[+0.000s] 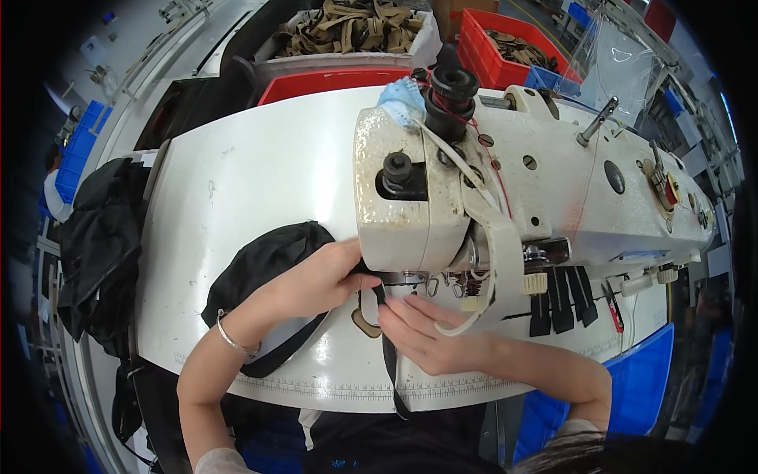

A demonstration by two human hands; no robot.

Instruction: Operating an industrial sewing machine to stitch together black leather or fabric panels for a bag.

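A white industrial sewing machine (442, 197) stands over the white table, its head above both my hands. My left hand (320, 280) is closed beside the needle area, thumb and fingers pinching a narrow black strap (391, 371); part of its fingers is hidden by the machine head. From the right, my right hand (418, 332) holds the same strap with its fingertips, just below the presser foot. The strap's tail hangs over the table's front edge. Under my left wrist and forearm lies a black fabric piece (257, 272) with a curved edge. A tan-edged opening (365, 320) shows between the hands.
Several black strap pieces (562, 300) lie right of the needle, near red-handled snips (613, 308). Black fabric (103, 245) is heaped at the left. Behind the table are a red crate (505, 39) and a bin of tan straps (347, 31). A blue bin (643, 379) sits front right.
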